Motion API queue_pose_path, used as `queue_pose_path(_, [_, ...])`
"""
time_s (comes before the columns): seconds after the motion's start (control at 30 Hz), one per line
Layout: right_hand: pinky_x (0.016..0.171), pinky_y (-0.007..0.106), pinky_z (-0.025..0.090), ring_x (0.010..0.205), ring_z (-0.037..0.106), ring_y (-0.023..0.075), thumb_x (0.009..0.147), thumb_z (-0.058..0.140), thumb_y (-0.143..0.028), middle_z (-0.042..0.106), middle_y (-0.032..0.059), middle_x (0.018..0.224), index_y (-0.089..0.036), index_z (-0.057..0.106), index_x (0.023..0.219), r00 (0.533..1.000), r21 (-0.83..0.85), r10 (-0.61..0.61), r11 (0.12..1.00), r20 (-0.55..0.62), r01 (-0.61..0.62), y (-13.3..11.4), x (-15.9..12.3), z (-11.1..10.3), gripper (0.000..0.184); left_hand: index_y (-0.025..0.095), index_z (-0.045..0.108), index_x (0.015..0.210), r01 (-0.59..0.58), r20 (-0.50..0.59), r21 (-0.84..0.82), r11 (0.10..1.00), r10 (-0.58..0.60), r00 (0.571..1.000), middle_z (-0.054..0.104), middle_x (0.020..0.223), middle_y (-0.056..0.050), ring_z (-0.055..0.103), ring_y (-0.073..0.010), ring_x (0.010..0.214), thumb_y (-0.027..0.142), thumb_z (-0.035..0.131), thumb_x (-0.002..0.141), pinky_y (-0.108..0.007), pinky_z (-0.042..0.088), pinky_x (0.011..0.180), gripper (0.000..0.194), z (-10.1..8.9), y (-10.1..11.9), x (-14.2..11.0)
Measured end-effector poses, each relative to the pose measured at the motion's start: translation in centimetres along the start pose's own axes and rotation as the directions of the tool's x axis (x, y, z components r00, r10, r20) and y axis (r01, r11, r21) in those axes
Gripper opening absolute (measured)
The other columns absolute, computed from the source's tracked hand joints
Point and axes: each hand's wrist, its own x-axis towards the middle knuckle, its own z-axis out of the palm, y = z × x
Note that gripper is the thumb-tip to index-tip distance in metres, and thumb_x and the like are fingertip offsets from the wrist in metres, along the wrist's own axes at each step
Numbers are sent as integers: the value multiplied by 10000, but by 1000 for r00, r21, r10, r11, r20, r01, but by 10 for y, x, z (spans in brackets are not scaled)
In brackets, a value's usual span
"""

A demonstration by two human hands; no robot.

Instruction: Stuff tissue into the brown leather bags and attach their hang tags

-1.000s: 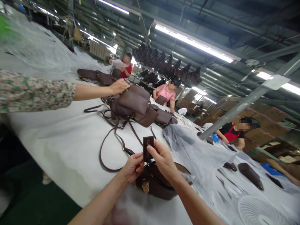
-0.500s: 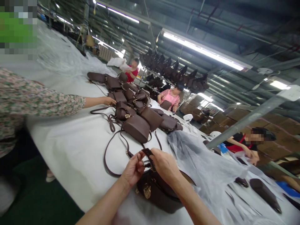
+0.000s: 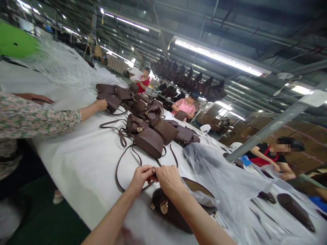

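Observation:
My left hand (image 3: 140, 177) is closed in a pinch on a thin dark cord loop (image 3: 153, 170), its fingertips meeting those of the other hand. My right hand (image 3: 170, 178) is closed, back turned up; the dark hang tag seen in it earlier is hidden now behind its fingers. Below both hands lies a dark brown handbag (image 3: 176, 216), its top unzipped, with clear plastic at the opening. A gold round charm (image 3: 164, 206) hangs on its side. The bag's brown strap (image 3: 118, 170) loops out left over the white table.
Brown handbags (image 3: 149, 141) are heaped ahead on the white table (image 3: 76, 163). A co-worker's hand (image 3: 100, 104) in a floral sleeve touches a bag at left. Grey plastic sheeting (image 3: 217, 166) lies to the right, near a brown pouch (image 3: 293, 207). Other people work across the table.
The hang tag turned edge-on in my right hand, then went out of sight behind its fingers. My hands came closer together. The co-worker's hand moved left, drawing a bag along.

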Motion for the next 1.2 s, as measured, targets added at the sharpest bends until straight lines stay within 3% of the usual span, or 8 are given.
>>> queue_pose_path(0.33, [890,338,455,1069,584,231,745,700,-199,489,89,1343,-257,553,1220,964,343,-134,916,-228,208,66,-60,34,500,179,592,602,-134,-91,726,674,287,954,462,488,61,409,-88,434,452,593,753,-206,311,462,312,-64,78,-31])
queue_pose_path(0.47, [959,331,439,1151,556,209,732,635,-80,419,79,1427,-251,463,1247,918,487,-161,807,-363,334,73,-76,51,569,180,524,544,-54,43,799,599,32,999,467,522,43,434,-122,533,507,579,725,-224,327,521,377,-93,81,-50])
queue_pose_path(0.63, [878,360,455,1048,621,251,808,595,-132,642,115,1148,-178,366,1328,951,503,59,858,-304,107,81,-80,62,570,190,566,580,23,-78,937,348,143,987,535,572,18,505,-175,635,559,495,737,-252,364,606,407,-120,88,-61])
queue_pose_path(0.7, [831,340,452,1001,640,260,824,595,-152,676,106,1077,-175,393,1313,959,468,58,880,-279,83,83,-83,61,529,186,593,591,-9,9,949,316,2,1000,578,603,6,540,-188,664,527,524,726,-258,390,630,372,-118,94,-62])
queue_pose_path(0.87, [793,317,431,1002,640,276,826,608,-186,689,109,1060,-187,446,1287,956,434,77,899,-284,57,78,-92,58,489,166,679,776,-85,240,882,464,-286,928,688,836,-45,611,-207,803,470,541,785,-251,450,657,334,-63,67,-51])
queue_pose_path(0.97, [809,313,421,1015,632,264,831,594,-182,686,98,1088,-193,464,1275,948,458,79,886,-309,75,75,-96,60,463,148,597,739,129,48,775,619,-261,964,649,722,-52,588,-171,604,483,574,803,-220,392,463,341,-25,31,-31])
queue_pose_path(1.07, [830,301,414,1027,621,245,837,571,-161,677,81,1118,-194,506,1222,935,472,69,875,-349,111,73,-98,65,391,155,518,784,397,-140,315,862,-371,918,622,628,-50,611,-181,521,330,621,831,-243,456,456,208,1,6,-7])
queue_pose_path(1.2, [821,288,409,1012,623,238,843,563,-160,688,67,1083,-200,545,1169,929,490,97,866,-357,98,71,-101,66,329,152,506,859,317,-185,-104,943,-331,925,614,613,-29,648,-154,533,84,448,880,-250,550,553,92,22,21,20])
